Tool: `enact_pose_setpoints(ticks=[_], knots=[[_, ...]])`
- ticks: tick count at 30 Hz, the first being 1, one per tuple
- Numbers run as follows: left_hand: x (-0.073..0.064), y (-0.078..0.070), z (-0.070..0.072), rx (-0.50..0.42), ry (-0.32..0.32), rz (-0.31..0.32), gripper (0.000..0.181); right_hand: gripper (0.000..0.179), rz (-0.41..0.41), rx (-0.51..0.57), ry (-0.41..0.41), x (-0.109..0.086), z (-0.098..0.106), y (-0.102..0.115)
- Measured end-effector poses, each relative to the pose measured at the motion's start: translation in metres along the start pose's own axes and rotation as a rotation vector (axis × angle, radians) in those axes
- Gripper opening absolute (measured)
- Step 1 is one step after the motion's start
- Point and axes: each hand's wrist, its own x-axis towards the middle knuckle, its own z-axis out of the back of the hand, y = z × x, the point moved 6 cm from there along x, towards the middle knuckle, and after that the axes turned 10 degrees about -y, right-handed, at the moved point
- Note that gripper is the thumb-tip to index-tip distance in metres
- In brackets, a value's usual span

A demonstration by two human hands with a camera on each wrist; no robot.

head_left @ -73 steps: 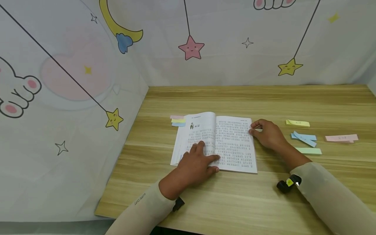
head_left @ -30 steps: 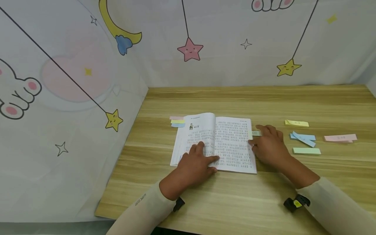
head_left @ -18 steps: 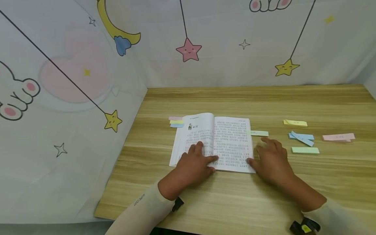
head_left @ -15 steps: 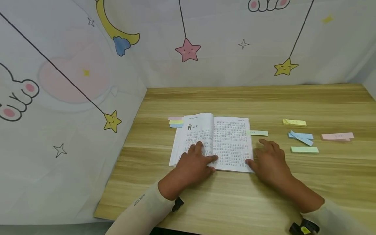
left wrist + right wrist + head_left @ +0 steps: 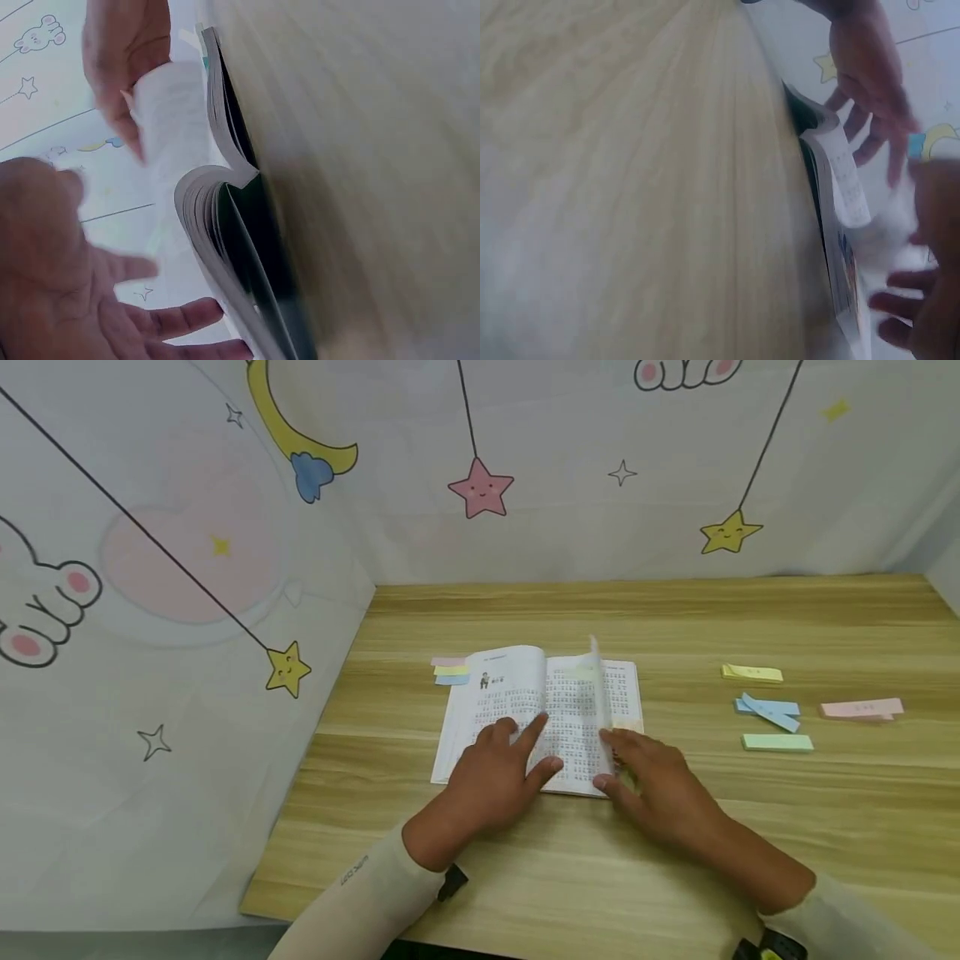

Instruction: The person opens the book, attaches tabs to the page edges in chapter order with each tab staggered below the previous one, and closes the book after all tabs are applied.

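Centrally, open book [image 5: 564,718], left hand [image 5: 491,779] spread over it, right hand [image 5: 663,789] at raised page [image 5: 598,693], grip unclear

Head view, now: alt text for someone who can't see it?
An open book lies on a wooden table, the right hand at the edge of a raised page, the left hand over the left page. Coloured tabs jut out left; coloured paper strips lie to the right.

An open book [image 5: 517,693] lies on the worktop [image 5: 555,618], tabs [image 5: 452,671] jutting from its left edge. The left hand [image 5: 487,781] is over its left page, the right hand [image 5: 663,789] at its right side. Farther right, paper strips [image 5: 777,742] lie in three groups front to back, a fourth beyond them.
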Motion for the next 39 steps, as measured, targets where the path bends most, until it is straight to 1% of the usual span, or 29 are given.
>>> enact_pose_setpoints(ticks=[2,4,6,7,8,10,12,13,14,15,16,18,19,20,21,23,25,28,30,33,35,37,39], knots=[[0.002,0.002,0.004,-0.072,-0.045,0.036,0.079,0.067,0.111,0.093,0.077,-0.001,-0.007,0.012],[0.004,0.004,0.008,-0.116,-0.076,0.065,0.085,0.069,0.216,0.148,0.145,-0.005,-0.013,0.023],[0.005,0.005,0.01,-0.122,-0.105,0.089,0.088,0.07,0.284,0.17,0.188,-0.008,-0.018,0.03],[0.005,0.005,0.011,-0.105,-0.126,0.095,0.09,0.07,0.299,0.176,0.199,-0.009,-0.019,0.032],[0.005,0.006,0.012,-0.081,-0.155,0.097,0.092,0.069,0.3,0.175,0.201,-0.009,-0.02,0.033],[0.005,0.008,0.015,-0.009,-0.243,0.088,0.097,0.064,0.263,0.147,0.173,-0.007,-0.018,0.03],[0.005,0.01,0.017,0.08,-0.336,0.081,0.098,0.058,0.174,0.084,0.107,-0.003,-0.014,0.021],[0.005,0.011,0.019,0.128,-0.371,0.075,0.096,0.056,0.111,0.033,0.072,-0.001,-0.012,0.015],[0.005,0.011,0.02,0.163,-0.386,0.069,0.094,0.056,0.044,-0.023,0.037,0.0,-0.009,0.007],[0.005,0.011,0.021,0.192,-0.387,0.055,0.091,0.056,-0.025,-0.085,0.015,0.001,-0.006,0.0],[0.005,0.01,0.021,0.213,-0.367,0.032,0.086,0.058,-0.093,-0.142,0.004,0.001,-0.004,-0.007],[0.005,0.004,0.02,0.228,-0.304,-0.053,0.071,0.061,-0.19,-0.224,0.001,-0.001,-0.001,-0.018],[0.005,0.001,0.019,0.216,-0.263,-0.099,0.063,0.063,-0.211,-0.251,0.009,-0.003,0.0,-0.021],[0.004,-0.002,0.017,0.191,-0.215,-0.137,0.054,0.064,-0.218,-0.266,0.014,-0.004,0.0,-0.023],[0.004,-0.005,0.015,0.167,-0.182,-0.171,0.044,0.064,-0.215,-0.274,0.016,-0.004,0.0,-0.024],[0.003,-0.009,0.012,0.111,-0.145,-0.198,0.028,0.064,-0.194,-0.281,0.0,-0.005,0.0,-0.022],[0.003,-0.009,0.009,0.056,-0.137,-0.173,0.025,0.064,-0.169,-0.292,-0.019,-0.005,0.001,-0.02],[0.005,-0.007,0.009,-0.003,-0.151,-0.114,0.035,0.063,-0.156,-0.31,-0.036,-0.005,0.002,-0.014],[0.005,-0.006,0.01,-0.028,-0.145,-0.082,0.04,0.062,-0.156,-0.317,-0.032,-0.004,0.003,-0.012],[0.005,-0.006,0.01,-0.047,-0.132,-0.057,0.044,0.062,-0.153,-0.326,-0.029,-0.005,0.003,-0.009],[0.005,-0.005,0.01,-0.058,-0.13,-0.051,0.047,0.062,-0.139,-0.307,-0.034,-0.005,0.002,-0.007],[0.005,-0.005,0.01,-0.077,-0.138,-0.047,0.05,0.062,-0.081,-0.247,-0.054,-0.004,0.001,-0.001],[0.006,-0.004,0.01,-0.109,-0.151,-0.034,0.056,0.066,0.023,-0.144,-0.053,-0.002,-0.001,0.009]])
